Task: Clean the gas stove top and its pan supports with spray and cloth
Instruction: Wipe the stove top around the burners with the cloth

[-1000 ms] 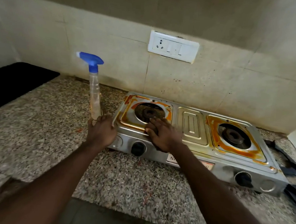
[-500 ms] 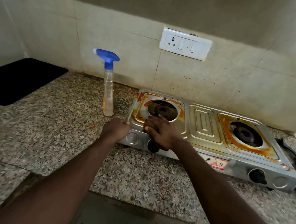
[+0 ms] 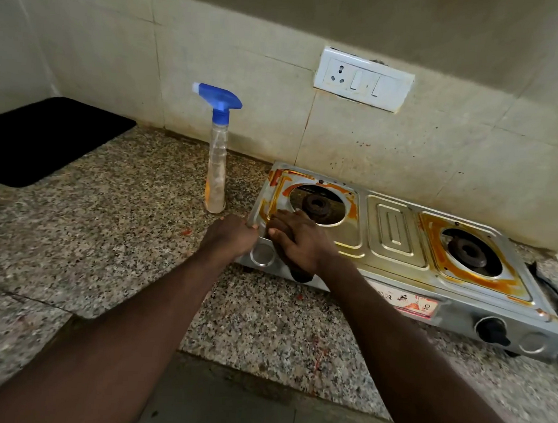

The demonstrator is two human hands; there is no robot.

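Left hand (image 3: 230, 237) fingers grip the stove's (image 3: 394, 231) left rim while the right hand (image 3: 297, 242) presses near the left burner (image 3: 317, 205), holding what I cannot tell, so a hard scrub could shove the stove into the spray bottle (image 3: 217, 175) just beside it on the bench (image 3: 106, 233).

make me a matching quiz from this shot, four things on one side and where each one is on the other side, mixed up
Things:
1. spray bottle
2. left hand
3. switch plate
4. black mat

Places:
a. on the wall above the stove
b. gripping the stove's front left corner
c. flat at the far left of the counter
d. upright on the counter, just left of the stove

Pairs: 1-d, 2-b, 3-a, 4-c
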